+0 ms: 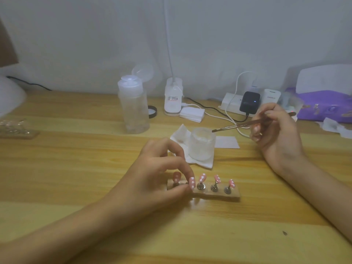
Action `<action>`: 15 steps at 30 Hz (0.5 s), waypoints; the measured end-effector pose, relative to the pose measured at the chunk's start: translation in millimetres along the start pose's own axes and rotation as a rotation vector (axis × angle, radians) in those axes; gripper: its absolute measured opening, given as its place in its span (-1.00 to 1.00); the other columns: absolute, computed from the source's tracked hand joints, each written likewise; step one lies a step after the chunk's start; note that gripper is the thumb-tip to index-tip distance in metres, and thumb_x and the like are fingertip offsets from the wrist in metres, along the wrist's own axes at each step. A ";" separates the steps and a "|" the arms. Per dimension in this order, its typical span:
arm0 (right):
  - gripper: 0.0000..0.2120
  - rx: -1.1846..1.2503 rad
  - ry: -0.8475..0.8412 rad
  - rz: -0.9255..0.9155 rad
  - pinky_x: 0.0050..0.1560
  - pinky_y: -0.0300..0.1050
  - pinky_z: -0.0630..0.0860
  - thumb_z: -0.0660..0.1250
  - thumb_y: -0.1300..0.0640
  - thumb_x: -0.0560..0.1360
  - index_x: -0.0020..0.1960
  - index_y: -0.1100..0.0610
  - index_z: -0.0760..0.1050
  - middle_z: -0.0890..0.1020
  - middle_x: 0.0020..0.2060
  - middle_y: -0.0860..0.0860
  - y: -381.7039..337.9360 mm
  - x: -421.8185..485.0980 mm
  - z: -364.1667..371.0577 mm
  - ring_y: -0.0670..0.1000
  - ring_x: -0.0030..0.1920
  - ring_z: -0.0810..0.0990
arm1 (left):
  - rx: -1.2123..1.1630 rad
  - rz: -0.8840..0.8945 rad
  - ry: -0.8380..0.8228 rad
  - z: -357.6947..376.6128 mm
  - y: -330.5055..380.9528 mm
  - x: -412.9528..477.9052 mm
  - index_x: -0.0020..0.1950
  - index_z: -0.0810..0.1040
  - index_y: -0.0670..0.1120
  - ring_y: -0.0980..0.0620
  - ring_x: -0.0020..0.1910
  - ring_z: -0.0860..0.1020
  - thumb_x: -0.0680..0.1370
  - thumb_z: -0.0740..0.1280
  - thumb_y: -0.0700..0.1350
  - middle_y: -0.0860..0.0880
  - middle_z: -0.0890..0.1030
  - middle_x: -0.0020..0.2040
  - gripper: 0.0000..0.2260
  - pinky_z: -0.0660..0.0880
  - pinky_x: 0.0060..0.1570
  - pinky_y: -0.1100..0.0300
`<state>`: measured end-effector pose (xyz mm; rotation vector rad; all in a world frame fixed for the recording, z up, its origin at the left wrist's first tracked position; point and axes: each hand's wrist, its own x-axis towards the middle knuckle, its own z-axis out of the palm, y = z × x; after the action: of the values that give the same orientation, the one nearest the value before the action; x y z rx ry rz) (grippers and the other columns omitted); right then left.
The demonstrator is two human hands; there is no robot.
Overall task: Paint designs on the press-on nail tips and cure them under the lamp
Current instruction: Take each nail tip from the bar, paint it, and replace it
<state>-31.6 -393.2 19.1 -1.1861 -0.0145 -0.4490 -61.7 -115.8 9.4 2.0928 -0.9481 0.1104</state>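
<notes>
Steadying the wooden nail stand on the desk, the left hand is pinching one pink nail tip between its fingers, probably turning it to face the brush. Three dotted tips are standing to its right and one behind the fingers. The right hand is holding the nail brush pen-style, bristles hovering over the frosted jar on a tissue, seemingly to rinse or load them.
</notes>
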 end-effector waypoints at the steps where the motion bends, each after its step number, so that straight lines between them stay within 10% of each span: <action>1: -0.72 0.004 0.004 0.002 -0.50 -0.31 0.31 0.02 0.31 0.58 -0.19 0.06 0.38 0.47 -0.44 -0.08 -0.1 0.3 0.3 -0.11 -0.48 0.42 | -0.013 -0.018 -0.013 0.1 -0.8 0.7 -0.16 0.65 0.18 0.13 0.12 0.41 0.44 0.55 -0.08 0.14 0.48 0.01 -0.84 0.28 0.08 0.44; 15: -0.56 0.051 -0.072 0.076 -0.50 -0.29 0.34 0.08 0.23 0.59 -0.41 0.01 0.45 0.46 -0.48 -0.05 1.5 -0.5 1.6 -0.10 -0.47 0.45 | 0.006 -0.045 -0.027 12.8 4.7 13.1 -0.15 0.65 0.18 0.08 0.11 0.44 0.42 0.49 0.05 0.20 0.48 -0.03 -0.95 0.38 -0.12 0.39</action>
<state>-31.2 -391.2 18.2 -1.1480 -0.0426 -0.3372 -58.4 -134.4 8.9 2.1248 -0.9170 0.0615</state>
